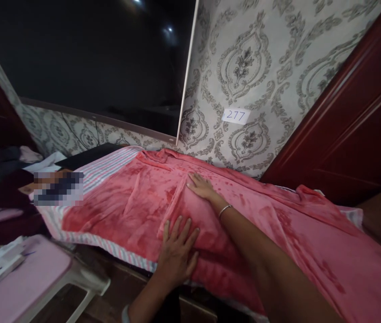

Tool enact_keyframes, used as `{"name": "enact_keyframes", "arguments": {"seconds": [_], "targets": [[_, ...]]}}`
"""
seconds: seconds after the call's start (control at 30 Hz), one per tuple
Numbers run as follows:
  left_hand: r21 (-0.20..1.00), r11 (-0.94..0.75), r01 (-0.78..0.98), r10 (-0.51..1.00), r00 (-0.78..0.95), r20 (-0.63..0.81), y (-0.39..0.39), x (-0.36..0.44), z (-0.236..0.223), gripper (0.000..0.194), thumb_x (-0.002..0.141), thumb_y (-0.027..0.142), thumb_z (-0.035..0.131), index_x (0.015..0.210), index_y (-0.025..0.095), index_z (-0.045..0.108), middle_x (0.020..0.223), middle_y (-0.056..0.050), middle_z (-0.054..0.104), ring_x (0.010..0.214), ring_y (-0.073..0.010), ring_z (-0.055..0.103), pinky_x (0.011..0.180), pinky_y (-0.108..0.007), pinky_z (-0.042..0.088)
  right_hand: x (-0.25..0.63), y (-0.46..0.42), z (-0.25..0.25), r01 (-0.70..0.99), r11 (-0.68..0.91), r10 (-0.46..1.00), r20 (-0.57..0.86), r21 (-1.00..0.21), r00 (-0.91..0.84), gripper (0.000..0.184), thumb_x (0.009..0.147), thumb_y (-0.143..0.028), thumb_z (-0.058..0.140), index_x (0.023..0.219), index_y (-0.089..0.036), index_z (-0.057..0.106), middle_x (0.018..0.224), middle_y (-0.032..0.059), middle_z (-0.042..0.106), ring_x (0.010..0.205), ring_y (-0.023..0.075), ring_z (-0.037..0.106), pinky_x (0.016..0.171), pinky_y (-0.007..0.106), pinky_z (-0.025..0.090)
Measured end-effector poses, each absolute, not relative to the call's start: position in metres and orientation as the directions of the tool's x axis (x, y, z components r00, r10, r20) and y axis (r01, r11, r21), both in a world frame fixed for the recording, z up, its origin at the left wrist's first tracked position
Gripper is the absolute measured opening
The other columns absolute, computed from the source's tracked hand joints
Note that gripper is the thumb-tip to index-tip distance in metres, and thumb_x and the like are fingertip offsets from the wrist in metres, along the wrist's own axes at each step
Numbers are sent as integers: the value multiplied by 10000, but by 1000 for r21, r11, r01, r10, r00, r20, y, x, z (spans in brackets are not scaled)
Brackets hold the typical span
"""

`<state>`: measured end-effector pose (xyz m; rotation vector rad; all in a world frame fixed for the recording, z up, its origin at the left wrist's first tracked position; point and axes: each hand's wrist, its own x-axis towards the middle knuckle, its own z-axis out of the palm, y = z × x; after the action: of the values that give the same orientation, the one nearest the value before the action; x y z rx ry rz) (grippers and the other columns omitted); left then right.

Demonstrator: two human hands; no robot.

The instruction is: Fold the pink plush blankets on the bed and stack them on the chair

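A pink plush cloth (119, 202), perhaps a garment or blanket, lies spread along a low surface against the wall. Fingers apart, my left hand (178, 249) rests flat on its near part, beside a folded ridge. Farther back, my right hand (201, 186) presses on the far end of the same ridge, its fingers stretched out and a bracelet (224, 209) on the wrist. Neither hand grips anything. Beneath the plush lies a striped cloth (106, 168), showing at the left end and along the front edge.
A large dark screen (92, 58) hangs on the patterned wall, near a paper label (236, 115) reading 277. At lower left stands a pink-topped stool (42, 273) with a white power strip (3, 264) on it. Dark red door panels (352, 121) rise at right.
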<state>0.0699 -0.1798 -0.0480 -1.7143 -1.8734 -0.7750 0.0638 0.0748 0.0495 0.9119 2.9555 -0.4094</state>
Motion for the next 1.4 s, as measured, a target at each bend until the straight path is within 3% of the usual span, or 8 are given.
{"name": "enact_keyframes", "arguments": {"seconds": [0.13, 0.3, 0.43, 0.53, 0.7, 1.0, 1.27, 1.4], "targets": [[92, 50, 994, 723, -100, 684, -178, 69, -52, 600, 857, 308, 619, 1452, 269, 550, 1571, -58, 485, 1495, -352, 318, 1246, -594, 64, 82, 48, 58, 495, 828, 510, -13, -263, -860, 624, 1063, -455, 338, 1640, -260, 201, 1715, 63, 86, 1581, 251, 47, 1251, 586, 87], [92, 39, 995, 706, -92, 702, -177, 70, -54, 581, 865, 311, 610, 1440, 237, 563, 1545, -108, 506, 1478, -369, 350, 1232, -633, 122, 118, 9, 49, 239, 929, 257, 30, -281, -966, 523, 1057, -378, 375, 1575, -304, 390, 1696, 54, 201, 1571, 269, 131, 1236, 610, 119], [92, -9, 996, 635, -65, 770, -182, 64, -47, 472, 909, 262, 550, 1370, 175, 607, 1437, -128, 606, 1408, -305, 458, 1251, -577, 154, 132, -10, 43, 139, 931, 143, -12, -337, -990, 501, 1071, -407, 352, 1551, -287, 433, 1692, 82, 217, 1567, 270, 148, 1222, 629, 147], [91, 15, 996, 616, -81, 784, -186, 55, -42, 424, 924, 230, 527, 1333, 182, 630, 1403, -118, 634, 1375, -295, 494, 1242, -576, 190, 126, -11, 43, 150, 934, 148, -28, -324, -989, 510, 1076, -392, 347, 1571, -279, 394, 1688, 91, 230, 1566, 257, 157, 1221, 622, 155], [58, 84, 995, 653, -99, 751, -188, 43, -51, 456, 904, 225, 549, 1352, 225, 636, 1478, -117, 574, 1417, -325, 452, 1123, -509, 393, 104, 3, 37, 168, 966, 168, -17, -197, -986, 571, 1053, -417, 418, 1602, -286, 325, 1691, 80, 215, 1567, 266, 151, 1232, 608, 141], [82, 90, 992, 649, -121, 751, -190, 46, -57, 454, 897, 231, 565, 1344, 238, 642, 1481, -91, 579, 1417, -309, 456, 1109, -462, 374, 49, 45, 45, 331, 935, 313, -142, -127, -939, 622, 1050, -549, 338, 1609, -277, 312, 1699, 57, 183, 1577, 248, 91, 1255, 572, 66], [94, 76, 993, 634, -121, 764, -191, 48, -53, 438, 913, 230, 562, 1345, 214, 632, 1477, -104, 579, 1444, -312, 425, 1141, -464, 338, 13, 75, 44, 426, 884, 389, -204, -194, -899, 612, 1043, -599, 296, 1560, -296, 422, 1708, 26, 161, 1577, 279, 69, 1251, 583, 53], [145, 55, 988, 627, -147, 765, -189, 48, -59, 449, 913, 243, 573, 1358, 213, 622, 1492, -112, 565, 1462, -313, 405, 1170, -470, 306, 8, 79, 37, 431, 879, 394, -199, -205, -897, 597, 1044, -592, 303, 1558, -314, 423, 1697, 35, 220, 1572, 276, 102, 1246, 579, 75]]}}
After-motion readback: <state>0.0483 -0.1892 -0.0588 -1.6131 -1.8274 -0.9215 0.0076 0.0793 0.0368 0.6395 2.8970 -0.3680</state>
